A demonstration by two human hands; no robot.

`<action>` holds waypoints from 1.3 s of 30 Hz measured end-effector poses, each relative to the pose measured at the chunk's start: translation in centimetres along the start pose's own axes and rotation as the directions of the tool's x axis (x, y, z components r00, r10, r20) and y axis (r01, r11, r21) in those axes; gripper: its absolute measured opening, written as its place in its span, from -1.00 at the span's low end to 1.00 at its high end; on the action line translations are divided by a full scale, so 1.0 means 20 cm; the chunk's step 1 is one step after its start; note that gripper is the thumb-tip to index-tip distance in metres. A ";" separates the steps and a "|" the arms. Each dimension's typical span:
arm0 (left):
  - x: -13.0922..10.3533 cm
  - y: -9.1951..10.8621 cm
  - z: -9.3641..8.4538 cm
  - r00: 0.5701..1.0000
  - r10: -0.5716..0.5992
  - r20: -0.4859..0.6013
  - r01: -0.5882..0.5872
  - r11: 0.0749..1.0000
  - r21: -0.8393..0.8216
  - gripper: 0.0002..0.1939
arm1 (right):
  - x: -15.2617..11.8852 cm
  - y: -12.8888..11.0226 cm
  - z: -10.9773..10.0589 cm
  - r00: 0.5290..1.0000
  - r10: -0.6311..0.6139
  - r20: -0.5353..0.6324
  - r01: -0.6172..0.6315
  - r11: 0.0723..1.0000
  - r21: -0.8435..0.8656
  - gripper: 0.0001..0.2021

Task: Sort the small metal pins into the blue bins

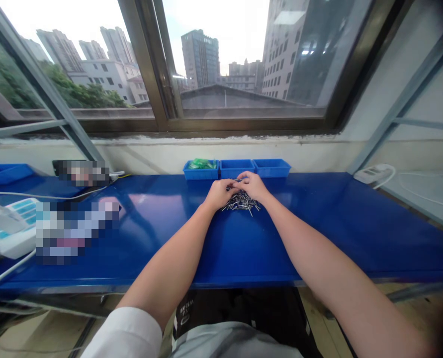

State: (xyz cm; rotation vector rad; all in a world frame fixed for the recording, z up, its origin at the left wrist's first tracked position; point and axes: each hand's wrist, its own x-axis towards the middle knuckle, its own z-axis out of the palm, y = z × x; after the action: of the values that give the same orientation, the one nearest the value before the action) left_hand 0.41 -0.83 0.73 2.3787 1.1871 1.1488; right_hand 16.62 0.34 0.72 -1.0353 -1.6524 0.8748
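Observation:
A heap of thin, shiny metal pieces (242,203), like small pins or screws, lies on the blue table in front of me. My left hand (220,194) is at its left side, fingers curled inward and closed. From the right, my right hand (254,186) reaches over the far part of the heap, its thumb and fingers pinched together. The fingertips of both hands meet above the pieces. Whatever they pinch is too small and too covered to make out.
Just behind the hands stand three blue bins; the left bin (201,174) holds green plastic bags (202,163). A white device (12,226) and cables are at the left. On the right, a power strip (374,173) lies near the metal frame. A window rises behind the table (243,253).

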 end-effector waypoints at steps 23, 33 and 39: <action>0.00 0.00 -0.01 0.998 -0.031 -0.048 0.035 0.994 0.100 -0.82 | 0.01 0.02 -0.01 0.997 -0.061 -0.056 0.057 0.996 -0.064 -0.77; 0.01 -0.07 0.03 0.979 -0.092 -0.182 0.112 0.988 0.103 -0.61 | 0.03 0.04 -0.05 0.971 -0.099 -0.217 0.074 0.990 -0.123 -0.73; 0.01 -0.10 0.04 0.974 -0.090 -0.208 0.128 0.977 0.173 -0.66 | 0.05 0.08 -0.11 0.945 -0.131 -0.298 -0.038 0.865 -0.501 -0.48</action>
State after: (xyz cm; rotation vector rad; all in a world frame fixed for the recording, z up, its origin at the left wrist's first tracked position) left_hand -0.03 0.76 -0.80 2.3361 1.5334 1.3169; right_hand 19.02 2.05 0.23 -1.4003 -1.6426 0.2082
